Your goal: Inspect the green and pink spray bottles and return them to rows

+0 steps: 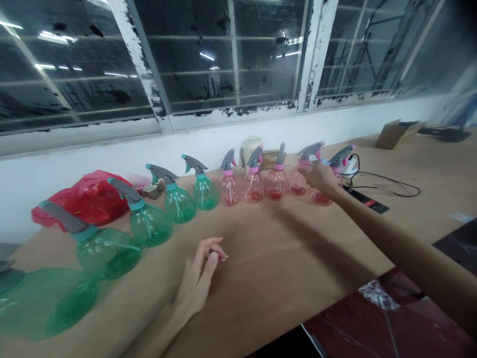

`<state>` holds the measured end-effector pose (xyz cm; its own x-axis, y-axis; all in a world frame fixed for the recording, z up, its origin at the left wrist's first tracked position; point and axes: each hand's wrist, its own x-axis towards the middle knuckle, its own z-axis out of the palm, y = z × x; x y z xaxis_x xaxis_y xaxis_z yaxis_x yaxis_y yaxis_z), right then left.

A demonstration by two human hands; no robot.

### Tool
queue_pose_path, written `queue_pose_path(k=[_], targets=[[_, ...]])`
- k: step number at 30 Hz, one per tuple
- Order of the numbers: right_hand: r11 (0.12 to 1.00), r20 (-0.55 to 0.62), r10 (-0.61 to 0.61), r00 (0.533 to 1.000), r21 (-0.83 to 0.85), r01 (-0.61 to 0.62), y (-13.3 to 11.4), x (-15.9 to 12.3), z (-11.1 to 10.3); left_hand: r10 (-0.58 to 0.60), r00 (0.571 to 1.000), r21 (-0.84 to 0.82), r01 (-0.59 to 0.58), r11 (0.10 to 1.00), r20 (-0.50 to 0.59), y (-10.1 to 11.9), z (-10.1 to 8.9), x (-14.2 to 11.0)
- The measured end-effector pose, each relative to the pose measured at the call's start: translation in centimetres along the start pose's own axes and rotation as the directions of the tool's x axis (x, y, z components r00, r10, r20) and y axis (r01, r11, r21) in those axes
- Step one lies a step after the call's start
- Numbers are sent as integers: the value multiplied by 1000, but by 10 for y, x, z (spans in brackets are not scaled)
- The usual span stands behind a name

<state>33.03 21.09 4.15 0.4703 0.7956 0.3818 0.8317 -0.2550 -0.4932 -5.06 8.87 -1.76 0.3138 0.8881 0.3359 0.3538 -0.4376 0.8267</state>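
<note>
My right hand (322,176) reaches across the table to the row of pink spray bottles. Its fingers are closed at the neck and shoulder of one pink spray bottle (297,189), which stands upright. Another pink spray bottle (321,198) is partly hidden behind this hand. Above the tabletop, my left hand (199,273) is loosely curled, thumb apart from the palm, with nothing visible in it. A green spray bottle (205,194) with a grey and teal trigger head is among the nearest to it. Each bottle seems to have a little liquid or deeper colour at its base.
Several green spray bottles (151,226) line the left side. Behind them lies a red plastic bag (93,199). A cream container (250,149) stands by the wall. To the right are a black cable (402,194), a flat black box (367,200) and an open carton (391,136).
</note>
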Motion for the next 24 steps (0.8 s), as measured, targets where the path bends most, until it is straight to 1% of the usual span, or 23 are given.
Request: queue_pose_path(k=[3, 6, 11, 14, 18, 21, 24], targets=[[997, 12, 71, 997, 1, -71, -7, 13, 5, -10, 1000, -18, 10, 1000, 15, 2, 1, 0], [997, 2, 76, 997, 17, -76, -13, 20, 10, -16, 999, -23, 17, 1000, 40, 2, 1, -2], [994, -67, 87, 994, 76, -82, -20, 15, 17, -17, 998, -25, 19, 1000, 56, 3, 1, -4], [992, -122, 86, 989, 105, -73, -26, 12, 13, -17, 995, -5, 18, 1000, 94, 4, 1, -5], [987, -209, 41, 977, 161, -7, -41, 13, -8, -9, 995, 14, 8, 1000, 102, 6, 2, -5], [983, -294, -34, 955, 162, 85, -56, 12, -33, -17, 996, 37, 13, 999, 90, 5, 2, -4], [984, -368, -89, 926, 112, 139, -69, 3, -61, -22, 996, 68, 17, 998, 85, 5, 1, -4]])
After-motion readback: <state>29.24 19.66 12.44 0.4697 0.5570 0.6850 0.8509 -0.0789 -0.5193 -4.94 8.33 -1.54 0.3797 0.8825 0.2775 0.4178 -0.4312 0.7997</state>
